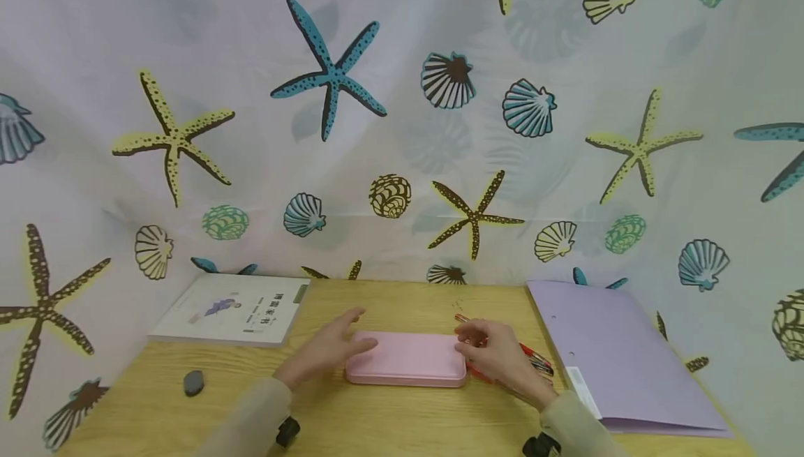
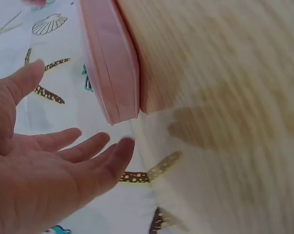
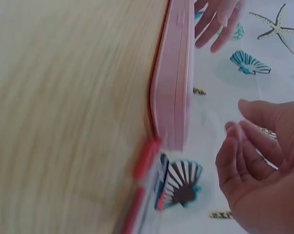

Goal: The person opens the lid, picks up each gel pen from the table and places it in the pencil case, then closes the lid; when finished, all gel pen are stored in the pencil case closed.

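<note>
Two hands flank a closed pink pencil case (image 1: 407, 358) that lies flat near the middle of the wooden table (image 1: 389, 422). The left hand (image 1: 326, 349) hovers at the case's left end with fingers straight and spread, holding nothing; the left wrist view shows its palm (image 2: 49, 185) open and apart from the case's corner (image 2: 113, 63). The right hand (image 1: 496, 352) sits at the right end with fingers loosely bent, and the right wrist view shows a gap between its fingertips (image 3: 234, 151) and the case's edge (image 3: 176, 83), so it grips nothing.

By my reading, the step in hand is the approach to the case, with no hold yet made. A next move would call for both hands to close on the short ends evenly, without nudging the red pens (image 1: 534, 358) that lie just beside and partly under the right hand.

Only the head view shows the wider table: a white book (image 1: 235, 309) at the back left, a dark eraser (image 1: 194, 382) near the left edge, and a lilac folder (image 1: 618, 359) on the right. The wrist views alone show the case's side seam and the clear air between fingers and case, though both are blurred.
</note>
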A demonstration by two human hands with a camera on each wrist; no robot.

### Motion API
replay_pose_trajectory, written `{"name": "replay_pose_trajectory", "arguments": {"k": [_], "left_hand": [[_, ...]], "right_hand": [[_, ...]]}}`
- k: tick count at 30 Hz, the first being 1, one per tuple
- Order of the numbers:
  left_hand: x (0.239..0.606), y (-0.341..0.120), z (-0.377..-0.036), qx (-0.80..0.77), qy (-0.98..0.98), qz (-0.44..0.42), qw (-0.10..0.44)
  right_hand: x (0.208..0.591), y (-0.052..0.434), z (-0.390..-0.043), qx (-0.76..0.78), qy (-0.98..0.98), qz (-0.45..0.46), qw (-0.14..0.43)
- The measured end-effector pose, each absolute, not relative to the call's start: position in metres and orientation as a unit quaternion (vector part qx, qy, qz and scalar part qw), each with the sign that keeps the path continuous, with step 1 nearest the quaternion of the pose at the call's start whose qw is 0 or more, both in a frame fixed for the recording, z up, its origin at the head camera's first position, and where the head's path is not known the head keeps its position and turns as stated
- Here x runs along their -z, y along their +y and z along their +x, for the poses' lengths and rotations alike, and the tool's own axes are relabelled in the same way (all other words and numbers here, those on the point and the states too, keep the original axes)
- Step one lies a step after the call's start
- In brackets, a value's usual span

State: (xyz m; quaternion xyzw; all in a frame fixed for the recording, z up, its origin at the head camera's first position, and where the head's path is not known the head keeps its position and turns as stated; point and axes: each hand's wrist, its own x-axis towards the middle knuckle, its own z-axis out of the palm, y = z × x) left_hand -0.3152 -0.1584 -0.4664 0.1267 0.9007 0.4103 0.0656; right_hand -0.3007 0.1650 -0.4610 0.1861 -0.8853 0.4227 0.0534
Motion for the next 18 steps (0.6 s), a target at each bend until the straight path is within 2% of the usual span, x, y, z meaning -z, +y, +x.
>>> {"name": "replay_pose_trajectory", "arguments": {"k": [4, 8, 14, 18], "left_hand": [[0.470, -0.166, -0.319, -0.468, 0.870, 0.090, 0.127], [0.470, -0.174, -0.320, -0.487, 0.854, 0.090, 0.160], [0.469, -0.179, -0.320, -0.455, 0.862, 0.122, 0.189], [0.470, -0.179, -0.321, -0.428, 0.872, 0.130, 0.200]], "right_hand": [[0.466, 0.153, -0.299, -0.503, -0.839, 0.204, -0.040], [0.472, 0.139, -0.299, -0.536, -0.812, 0.215, -0.087], [0.474, 0.119, -0.296, -0.508, -0.823, 0.238, -0.086], [0.473, 0.108, -0.297, -0.462, -0.844, 0.266, -0.064]]}}
